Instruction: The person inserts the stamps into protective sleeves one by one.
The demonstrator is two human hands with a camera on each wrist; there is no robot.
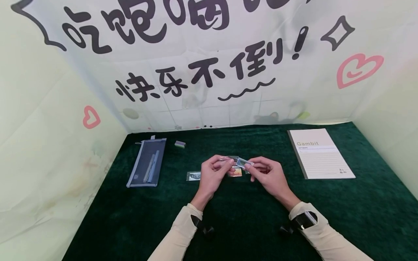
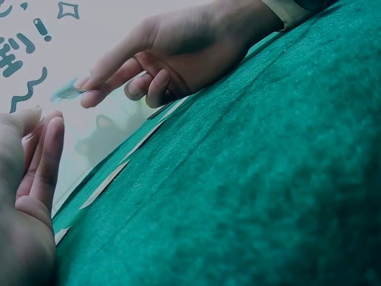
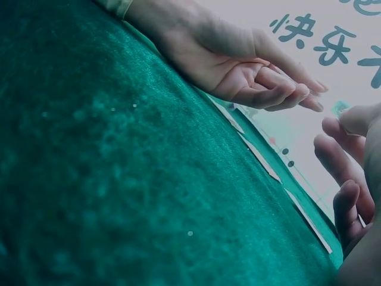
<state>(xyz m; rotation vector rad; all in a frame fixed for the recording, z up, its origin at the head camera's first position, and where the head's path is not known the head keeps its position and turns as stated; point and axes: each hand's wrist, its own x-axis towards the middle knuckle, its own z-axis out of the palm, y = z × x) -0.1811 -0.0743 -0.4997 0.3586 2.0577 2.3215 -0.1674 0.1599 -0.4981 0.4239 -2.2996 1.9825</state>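
Above the middle of the table, my right hand [image 1: 269, 176] pinches a small bluish-green stamp-like card [image 1: 244, 163] between thumb and index finger. In the left wrist view this card [image 2: 66, 91] looks thin and partly see-through. My left hand [image 1: 212, 174], just left of it, pinches a clear plastic sleeve [image 1: 233, 158] between thumb and fingers. The card and sleeve overlap in the head view. Under the hands lie more small picture pieces: a grey-blue one [image 1: 193, 176] by the left wrist and an orange one [image 1: 236, 172] between the hands, partly hidden by fingers.
A mesh zip pouch [image 1: 147, 163] with pen-like sticks inside lies at the left on the dark green cloth [image 1: 248, 224]. An eraser [image 1: 180, 144] sits at the back. At the right is a white notebook [image 1: 321, 154]. White printed curtains enclose the table's back and sides.
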